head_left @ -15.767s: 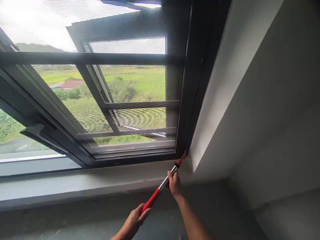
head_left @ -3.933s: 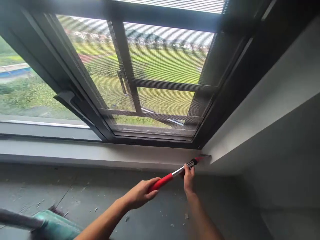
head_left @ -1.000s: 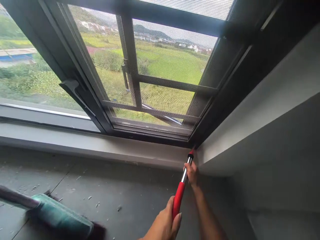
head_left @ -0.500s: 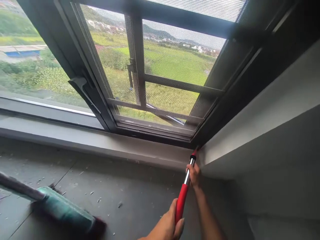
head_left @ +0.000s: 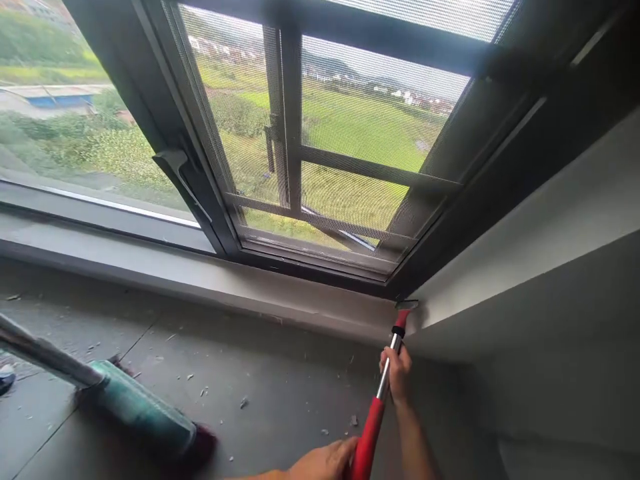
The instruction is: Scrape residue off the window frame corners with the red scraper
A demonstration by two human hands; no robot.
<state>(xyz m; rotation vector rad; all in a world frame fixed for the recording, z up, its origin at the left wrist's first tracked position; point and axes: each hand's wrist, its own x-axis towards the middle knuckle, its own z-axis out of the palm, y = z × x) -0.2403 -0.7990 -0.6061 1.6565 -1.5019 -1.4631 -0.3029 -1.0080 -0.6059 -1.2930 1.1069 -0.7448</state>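
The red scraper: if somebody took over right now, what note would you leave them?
Left hand: closed on the scraper's red grip, near the bottom edge of the picture.
Right hand: closed on the silver shaft, higher up.
Blade: at the corner where the window ledge meets the side wall.
Done: scraped bits lie scattered on the floor; a green broom rests at the left.
Left: how clean the corner is cannot be told from here; the bits are not yet swept up.
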